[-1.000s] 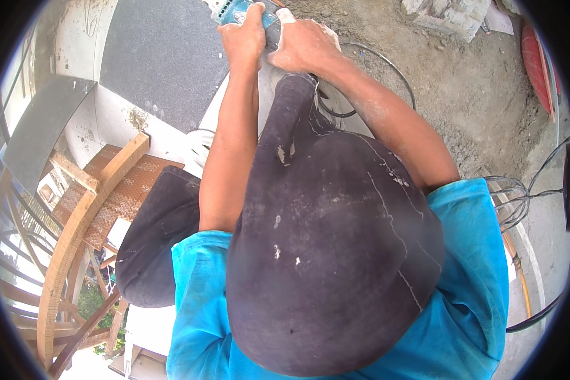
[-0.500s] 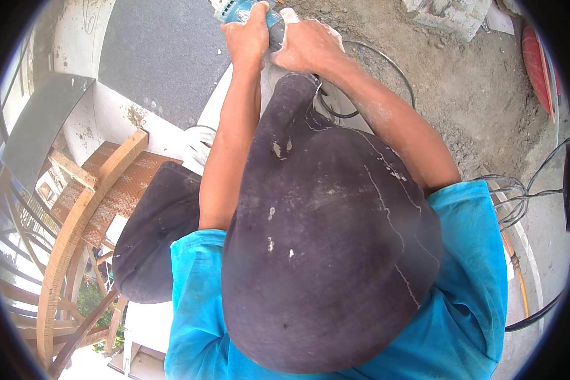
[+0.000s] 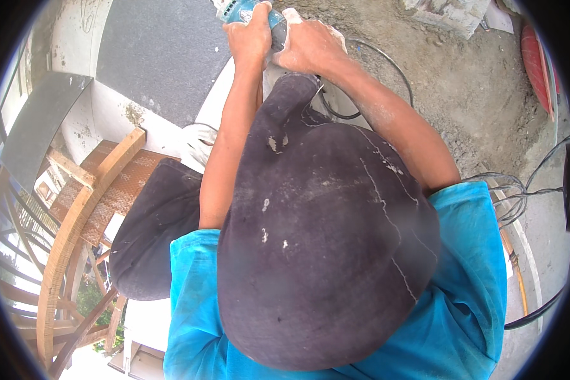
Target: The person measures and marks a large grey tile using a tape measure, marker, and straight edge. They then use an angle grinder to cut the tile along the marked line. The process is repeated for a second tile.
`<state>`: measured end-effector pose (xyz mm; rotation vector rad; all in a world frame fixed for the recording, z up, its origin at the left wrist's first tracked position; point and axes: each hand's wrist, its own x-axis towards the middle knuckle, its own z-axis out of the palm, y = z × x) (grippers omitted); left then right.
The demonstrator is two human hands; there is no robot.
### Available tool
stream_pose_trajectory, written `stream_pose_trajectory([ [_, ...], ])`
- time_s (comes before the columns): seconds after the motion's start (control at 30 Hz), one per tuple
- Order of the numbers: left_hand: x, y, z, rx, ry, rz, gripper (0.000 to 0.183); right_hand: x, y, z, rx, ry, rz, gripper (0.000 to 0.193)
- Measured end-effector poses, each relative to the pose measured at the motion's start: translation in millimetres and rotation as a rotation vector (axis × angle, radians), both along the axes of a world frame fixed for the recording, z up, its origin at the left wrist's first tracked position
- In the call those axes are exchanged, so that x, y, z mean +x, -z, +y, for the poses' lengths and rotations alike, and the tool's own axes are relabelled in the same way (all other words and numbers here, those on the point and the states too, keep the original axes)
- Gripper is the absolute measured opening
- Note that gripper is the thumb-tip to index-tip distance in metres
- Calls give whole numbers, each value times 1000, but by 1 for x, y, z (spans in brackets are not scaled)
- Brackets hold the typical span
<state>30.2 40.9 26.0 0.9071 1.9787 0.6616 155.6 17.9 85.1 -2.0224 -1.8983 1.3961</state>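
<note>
At the top edge, a teal angle grinder (image 3: 240, 11) with a dark rear part is held in both my hands; its working end is cut off by the picture's edge. My left hand (image 3: 250, 39) is closed round the teal body. Close beside it, my right hand (image 3: 310, 44) wraps the dark rear part, with white dust on the thumb and knuckles. A speckled dark grey slab (image 3: 164, 57) lies to the left of the grinder. My knee in dusty dark trousers (image 3: 329, 240) fills the middle, below the hands.
A black cable (image 3: 399, 69) loops over rubble-strewn ground (image 3: 456, 107); more cables (image 3: 519, 190) tangle at right. A curved wooden beam (image 3: 76, 234) and a brown patterned board (image 3: 114, 183) stand at left. Farther right are a red object (image 3: 535, 69) and a concrete block (image 3: 453, 16).
Both hands keep their grip on the angle grinder, nearly in place. My knee has shifted slightly left in the picture. A small white fleck now shows on the grey slab.
</note>
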Motion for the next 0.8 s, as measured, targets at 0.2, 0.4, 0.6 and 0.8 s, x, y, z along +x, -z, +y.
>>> stream_pose_trajectory([
  [0.2, 3, 3, -2, -31, 5, 40, 57, 3, 4, -6, 49, 12, 1, 59],
  [0.4, 4, 2, -6, -9, 10, 17, 61, 6, 1, -8, 10, 1, 31, 60],
  [0.6, 8, -4, -9, -61, -6, 40, 63, 7, 7, -11, -1, -10, 4, 61],
  [0.8, 10, -10, -11, -101, 6, 35, 63, 11, 4, -13, -18, -13, 9, 64],
])
